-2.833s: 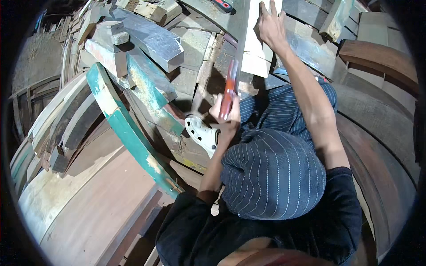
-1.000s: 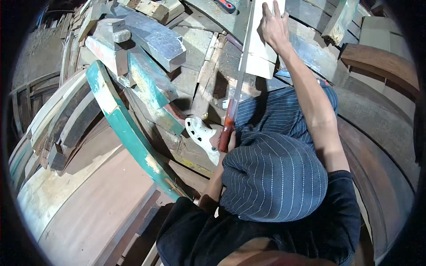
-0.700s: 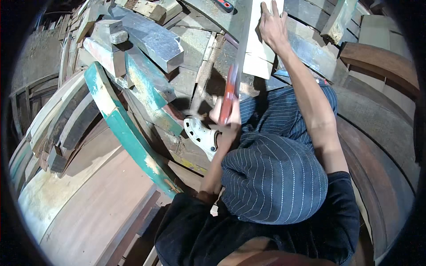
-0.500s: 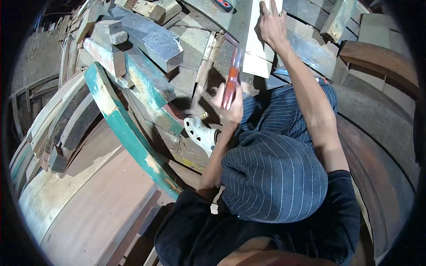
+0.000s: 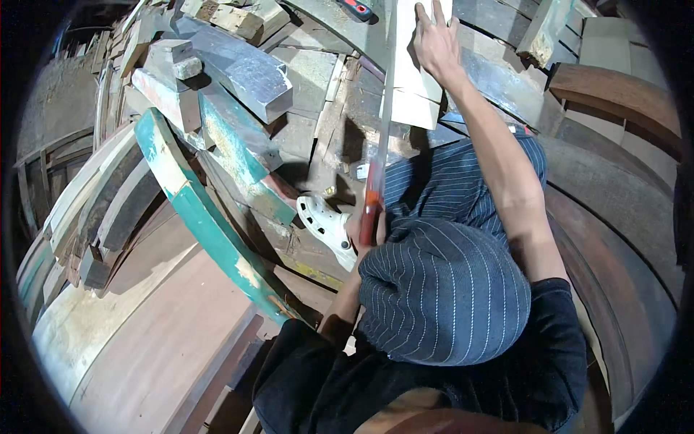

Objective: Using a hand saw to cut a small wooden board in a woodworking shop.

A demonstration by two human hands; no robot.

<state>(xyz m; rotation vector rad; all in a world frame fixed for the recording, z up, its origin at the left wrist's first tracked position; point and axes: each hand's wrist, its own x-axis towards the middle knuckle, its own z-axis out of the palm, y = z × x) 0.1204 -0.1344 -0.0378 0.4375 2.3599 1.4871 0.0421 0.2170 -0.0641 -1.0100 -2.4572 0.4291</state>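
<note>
My left hand (image 5: 353, 226) is closed round the red and orange handle of a handsaw (image 5: 374, 195), close in front of the striped cap. The saw is seen almost edge-on. Its long thin blade runs away from me along the left edge of a white board (image 5: 410, 98). Whether the teeth touch the board I cannot tell. Fingers spread, my right hand (image 5: 439, 52) lies flat on top of the board. The cap hides part of my left wrist.
A curved green-painted timber (image 5: 210, 224) lies at the left, beside heavy wooden blocks (image 5: 238, 69). A red and black tool handle (image 5: 356, 9) rests at the far edge. Curved brown timber (image 5: 614, 101) stands at the right. My white clog (image 5: 325, 228) is near the saw handle.
My left hand has pulled the saw back toward me, from beside the near end of the board to the cap. My right hand stays on the board.
</note>
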